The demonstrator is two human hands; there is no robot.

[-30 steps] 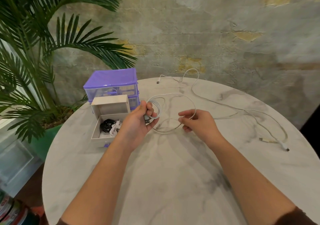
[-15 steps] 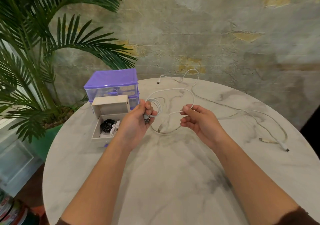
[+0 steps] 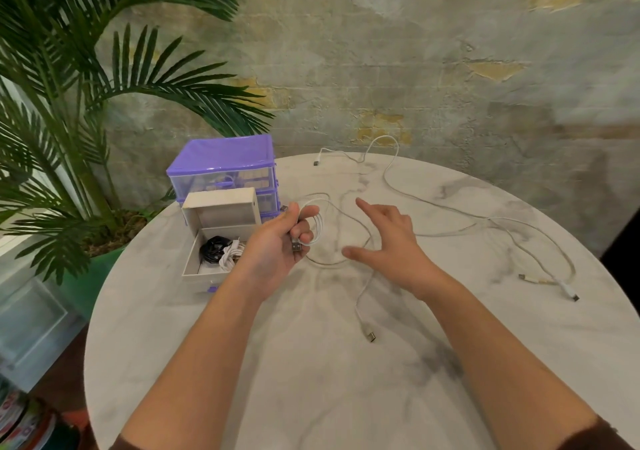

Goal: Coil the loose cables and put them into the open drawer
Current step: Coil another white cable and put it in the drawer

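My left hand (image 3: pixel 277 245) grips a partly coiled white USB cable (image 3: pixel 317 228), its plug sticking out below my fingers. The cable's loose tail runs down the table to a free plug (image 3: pixel 370 336). My right hand (image 3: pixel 384 238) hovers over the cable with fingers spread and holds nothing. The open drawer (image 3: pixel 194 269) of a purple organiser (image 3: pixel 221 162) sits just left of my left hand, with a black coil (image 3: pixel 214 248) and a white coil (image 3: pixel 230 257) inside. Another long white cable (image 3: pixel 450 210) lies loose across the far right of the table.
The round marble table (image 3: pixel 311 380) stands against a rough plaster wall. A potted palm (image 3: pixel 69 138) spreads over the left side behind the organiser. A clear storage bin (image 3: pixel 31 328) sits on the floor at the left.
My right hand has let go of the cable loop and spread its fingers. The loose tail has dropped onto the table toward me. My left hand keeps its grip on the coil.
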